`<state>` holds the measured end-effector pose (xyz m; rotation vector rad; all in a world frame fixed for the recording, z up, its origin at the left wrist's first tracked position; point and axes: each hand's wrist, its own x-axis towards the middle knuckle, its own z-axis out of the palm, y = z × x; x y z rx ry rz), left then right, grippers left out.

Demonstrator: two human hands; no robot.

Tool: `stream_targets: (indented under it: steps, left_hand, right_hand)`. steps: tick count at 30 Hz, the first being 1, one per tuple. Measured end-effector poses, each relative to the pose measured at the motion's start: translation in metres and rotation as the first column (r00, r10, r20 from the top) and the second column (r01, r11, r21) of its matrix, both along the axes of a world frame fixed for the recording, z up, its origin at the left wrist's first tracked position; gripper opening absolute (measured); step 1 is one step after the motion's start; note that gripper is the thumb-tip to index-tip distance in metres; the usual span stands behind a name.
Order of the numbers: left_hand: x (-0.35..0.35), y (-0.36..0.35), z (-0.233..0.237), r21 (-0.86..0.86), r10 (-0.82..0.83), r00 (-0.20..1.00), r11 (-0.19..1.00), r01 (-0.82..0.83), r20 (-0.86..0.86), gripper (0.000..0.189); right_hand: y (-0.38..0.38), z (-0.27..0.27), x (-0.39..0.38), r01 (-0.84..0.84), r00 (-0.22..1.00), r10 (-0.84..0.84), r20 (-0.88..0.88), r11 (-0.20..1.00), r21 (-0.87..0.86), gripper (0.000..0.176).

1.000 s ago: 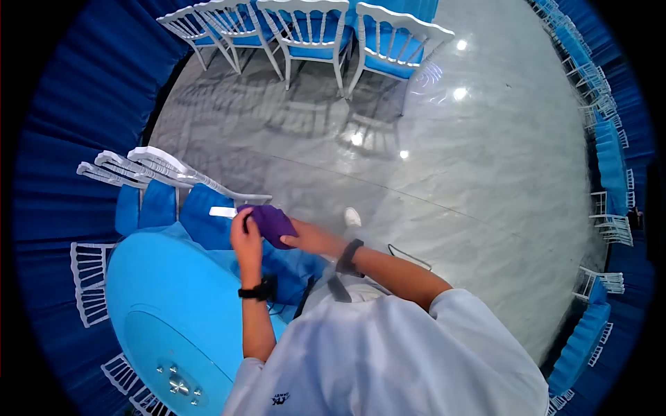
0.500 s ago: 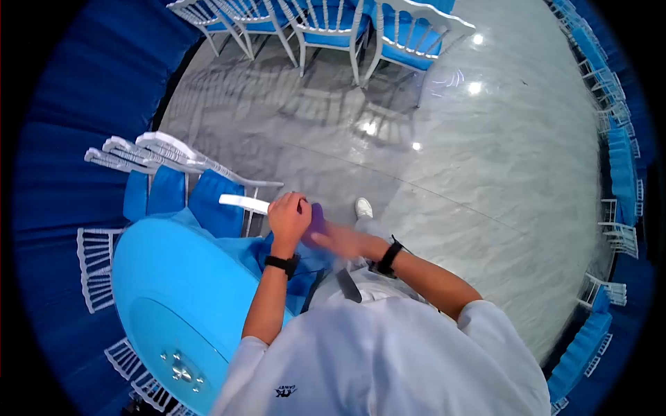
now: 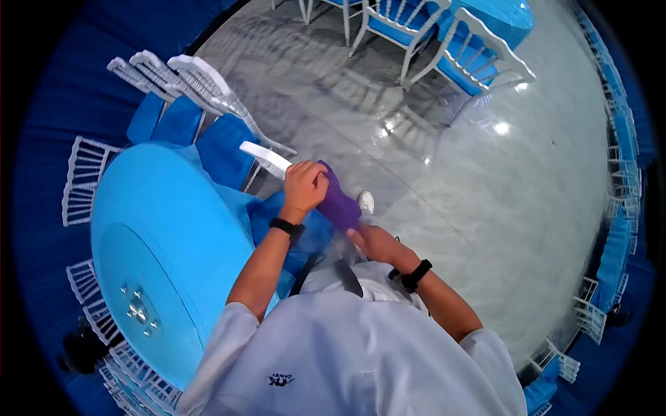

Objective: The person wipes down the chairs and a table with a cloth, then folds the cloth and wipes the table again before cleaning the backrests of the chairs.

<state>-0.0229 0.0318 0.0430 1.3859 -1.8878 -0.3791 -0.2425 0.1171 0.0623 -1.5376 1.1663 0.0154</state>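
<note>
Round blue table [image 3: 159, 229] at 9 o'clock, white chair [image 3: 229, 132] at 11. Purple cloth [image 3: 340, 202] is in the air just beside the table edge, pulled between both hands. Left hand [image 3: 304, 187] clenched on its top end, right hand [image 3: 374, 243] grasping the lower end. Likely light, limp and not slippery; best held at the ends.

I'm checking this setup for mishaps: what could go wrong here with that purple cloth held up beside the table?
1. The purple cloth is pinched at its top by the left hand. Its lower end meets the right hand, which is blurred, so it could slip to the glossy floor.
2. The white chair back sits right beside the left hand, so the cloth or knuckles might catch it.
</note>
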Motion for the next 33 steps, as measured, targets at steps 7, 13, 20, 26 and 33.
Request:
stream_targets:
  steps: [7,13,20,26,33]
  left_hand:
    - [0.004,-0.001,0.0,-0.021,-0.006,1.0,1.0,0.007,0.028,0.007]
    - [0.003,-0.001,-0.008,-0.058,0.015,1.0,0.998,-0.014,0.016,0.005]
    - [0.003,0.0,-0.009,-0.056,0.013,1.0,0.998,-0.013,-0.01,0.005]
    - [0.004,0.0,-0.009,-0.106,-0.013,1.0,0.994,0.012,-0.005,0.005]
    - [0.006,0.0,-0.005,-0.092,-0.041,0.999,0.995,0.043,0.024,0.006]
  right_hand:
    - [-0.044,-0.014,0.055,0.178,0.965,-0.139,0.224,0.97,-0.165,0.046]
    - [-0.003,0.013,0.013,0.119,0.992,-0.112,0.056,0.986,-0.12,0.039]
    - [0.004,0.012,0.007,0.07,0.994,-0.08,-0.069,0.988,-0.141,0.036]
    - [-0.011,0.001,0.043,0.111,0.99,-0.136,-0.04,0.919,-0.378,0.038]
    - [0.05,0.024,0.007,0.057,0.948,-0.155,-0.279,0.942,-0.33,0.036]
